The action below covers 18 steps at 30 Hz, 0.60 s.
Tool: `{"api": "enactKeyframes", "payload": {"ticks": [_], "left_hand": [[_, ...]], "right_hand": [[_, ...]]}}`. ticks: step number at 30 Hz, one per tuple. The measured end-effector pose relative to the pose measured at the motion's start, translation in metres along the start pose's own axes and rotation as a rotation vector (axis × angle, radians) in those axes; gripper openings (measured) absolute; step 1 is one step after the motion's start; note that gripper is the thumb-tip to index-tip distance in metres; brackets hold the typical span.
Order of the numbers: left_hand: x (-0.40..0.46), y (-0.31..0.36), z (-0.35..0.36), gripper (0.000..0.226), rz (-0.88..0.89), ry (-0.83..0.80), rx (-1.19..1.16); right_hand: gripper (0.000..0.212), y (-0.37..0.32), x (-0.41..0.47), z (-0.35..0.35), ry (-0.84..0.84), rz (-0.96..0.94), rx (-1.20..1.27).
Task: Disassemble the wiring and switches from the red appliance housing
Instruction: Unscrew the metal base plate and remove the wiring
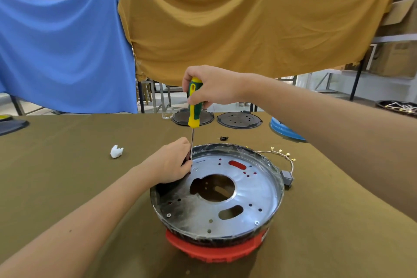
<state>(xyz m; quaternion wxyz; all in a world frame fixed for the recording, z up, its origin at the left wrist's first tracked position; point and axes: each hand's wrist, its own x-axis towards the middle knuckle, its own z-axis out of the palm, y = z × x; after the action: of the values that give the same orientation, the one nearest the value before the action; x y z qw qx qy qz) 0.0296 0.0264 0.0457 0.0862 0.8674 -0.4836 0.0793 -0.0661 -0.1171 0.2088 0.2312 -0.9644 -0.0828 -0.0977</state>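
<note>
The right hand (pixel 212 84) grips the upright screwdriver (pixel 194 106), its tip guided by the left hand's (pixel 171 165) pinching fingers at the red appliance housing's (pixel 216 250) far-left rim.

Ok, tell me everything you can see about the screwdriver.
The screwdriver has a chunky yellow and green handle, plastic or rubber by its look, and a thin bare metal shaft. It stands almost upright, tip down, at the far left rim of the silver metal plate in the red appliance housing. The right hand grips the handle from above; the left hand pinches the shaft near its lower end and hides the tip, so what the tip sits in cannot be seen.
</note>
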Motion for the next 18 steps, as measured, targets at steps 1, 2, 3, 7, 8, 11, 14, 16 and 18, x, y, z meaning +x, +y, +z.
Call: {"api": "enactKeyframes", "payload": {"ticks": [1, 2, 3, 7, 8, 11, 14, 16, 18], "left_hand": [[0.0, 0.001, 0.0, 0.02, -0.003, -0.007, 0.01], [0.0, 0.002, -0.001, 0.02, -0.008, -0.019, 0.021], [0.001, 0.003, -0.001, 0.019, -0.011, -0.031, 0.033], [0.006, 0.007, -0.004, 0.02, -0.027, -0.075, 0.052], [0.007, 0.006, -0.005, 0.021, -0.031, -0.078, 0.048], [0.009, 0.005, -0.006, 0.022, -0.025, -0.026, 0.008], [0.008, 0.006, -0.003, 0.022, 0.011, 0.042, 0.002], [0.008, 0.008, -0.003, 0.023, 0.014, 0.044, 0.015], [0.007, 0.01, -0.004, 0.026, -0.004, 0.005, 0.043]], "right_hand": [[0.016, 0.001, -0.001, 0.002, 0.022, -0.008, -0.014], [0.017, 0.003, -0.003, 0.004, 0.046, -0.014, -0.032], [0.018, 0.005, -0.005, 0.007, 0.071, -0.022, -0.05], [0.02, 0.008, -0.013, 0.01, 0.114, -0.052, -0.042], [0.023, 0.009, -0.014, 0.008, 0.11, -0.051, -0.023], [0.022, 0.011, -0.02, 0.004, 0.137, -0.053, 0.022], [0.021, 0.014, -0.026, 0.004, 0.214, -0.069, 0.043], [0.021, 0.018, -0.029, 0.004, 0.249, -0.064, 0.06], [0.021, 0.023, -0.031, 0.007, 0.252, -0.07, 0.077]]}}
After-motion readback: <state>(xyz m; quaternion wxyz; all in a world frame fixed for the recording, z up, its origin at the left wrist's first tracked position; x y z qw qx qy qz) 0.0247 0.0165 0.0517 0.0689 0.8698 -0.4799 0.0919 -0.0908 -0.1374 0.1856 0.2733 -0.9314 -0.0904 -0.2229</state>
